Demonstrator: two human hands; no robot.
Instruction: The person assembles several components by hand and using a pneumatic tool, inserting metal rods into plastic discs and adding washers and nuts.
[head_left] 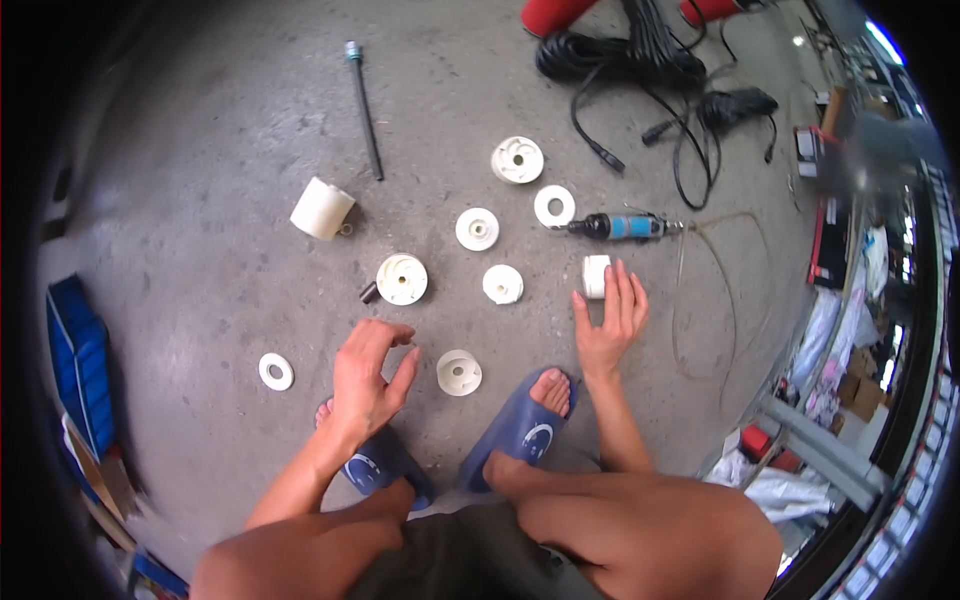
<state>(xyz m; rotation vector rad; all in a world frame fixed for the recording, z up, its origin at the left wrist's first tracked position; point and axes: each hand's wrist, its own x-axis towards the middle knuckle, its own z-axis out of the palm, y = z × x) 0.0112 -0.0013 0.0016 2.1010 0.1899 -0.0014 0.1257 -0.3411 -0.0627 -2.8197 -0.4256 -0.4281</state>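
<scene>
My left hand (372, 378) hovers over the floor, fingers bent and thumb apart, holding nothing. Nearest it are a white vaned disc (402, 280) leaning by a short dark tube (370, 293), and a white plastic cup with a centre hole (459, 373). My right hand (612, 325) has its thumb and fingers about a short white cylindrical plastic part (594, 277) lying on its side. Between the hands lie two white hubbed discs (477, 229). Farther off are a white ring (554, 206) and another vaned disc (517, 160).
A blue-bodied air tool (630, 227) with a thin hose (735, 330) lies at right. Black cables (625, 58) are piled at the far right. A dark rod (366, 115), a white cylinder (322, 209) and a white washer (277, 372) lie leftward. Shelving lines the right edge.
</scene>
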